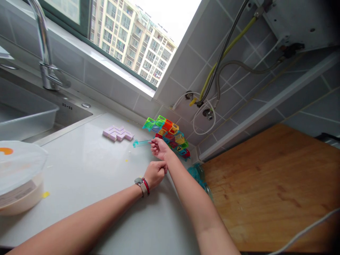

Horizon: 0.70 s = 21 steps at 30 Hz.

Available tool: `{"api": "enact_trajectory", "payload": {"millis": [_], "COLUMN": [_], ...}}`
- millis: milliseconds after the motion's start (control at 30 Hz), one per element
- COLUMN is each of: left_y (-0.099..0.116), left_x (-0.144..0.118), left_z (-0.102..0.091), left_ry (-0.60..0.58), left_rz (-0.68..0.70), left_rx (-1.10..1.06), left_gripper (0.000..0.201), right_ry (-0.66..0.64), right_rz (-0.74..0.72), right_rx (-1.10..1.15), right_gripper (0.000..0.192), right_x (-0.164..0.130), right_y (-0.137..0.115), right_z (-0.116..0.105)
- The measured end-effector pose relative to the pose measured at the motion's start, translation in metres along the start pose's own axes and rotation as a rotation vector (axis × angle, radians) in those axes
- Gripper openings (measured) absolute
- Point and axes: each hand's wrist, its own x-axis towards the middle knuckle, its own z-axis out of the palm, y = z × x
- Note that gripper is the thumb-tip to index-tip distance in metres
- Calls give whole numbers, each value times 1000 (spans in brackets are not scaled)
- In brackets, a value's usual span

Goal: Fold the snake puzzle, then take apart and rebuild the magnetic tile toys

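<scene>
Left hand [155,173] clenched; beyond it, right hand [159,147] pinching teal stick [141,143] pointing leftward.

Both forearms reach fwd, bare. Right hand [160,148] extended furthest, fingers pinched shut, palm down. Left hand [154,174] just behind it, curled in a loose fist, watch & red band on wrist.

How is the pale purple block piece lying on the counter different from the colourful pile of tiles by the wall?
The purple piece is one pale, opaque colour; the tile pile mixes see-through green, orange, red, yellow and blue. The purple piece lies flat and low with a zigzag outline; the tile pile is stacked up against the wall. The purple piece sits apart from both hands; the tile pile is right behind the right hand. Both rest on the white counter.
</scene>
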Motion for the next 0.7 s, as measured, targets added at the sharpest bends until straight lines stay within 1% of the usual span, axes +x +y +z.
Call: {"api": "enact_trajectory", "payload": {"millis": [133,233,333,467,533,633,667,700], "left_y": [3,4,4,7,8,10,10,10], "left_x": [-3,-6,-10,-15,-17,-18,-18,-18], "left_z": [1,3,5,9,11,13,13,13], "left_ry": [-112,-190,-266,-391,-443,-488,-498,-506], "left_rz": [74,128,179,268,307,312,305,296], "left_rx": [81,144,195,274,326,361,366,371], "left_gripper": [20,20,20,23,25,27,27,27], "right_ry": [-56,-61,-23,84,154,319,363,392], "right_rz": [-26,-71,-146,-267,-311,-297,-268,-233], "right_rx": [-36,-89,-175,-352,-560,-1180,-1345,-1456], "right_gripper": [12,17,19,21,23,29,30,30], "right_x": [-11,-24,-45,-89,-111,-135,-139,-142], "right_y": [4,6,4,-5,-10,-13,-12,-10], "right_z": [-8,-15,-26,-50,-65,-88,-94,-98]}}
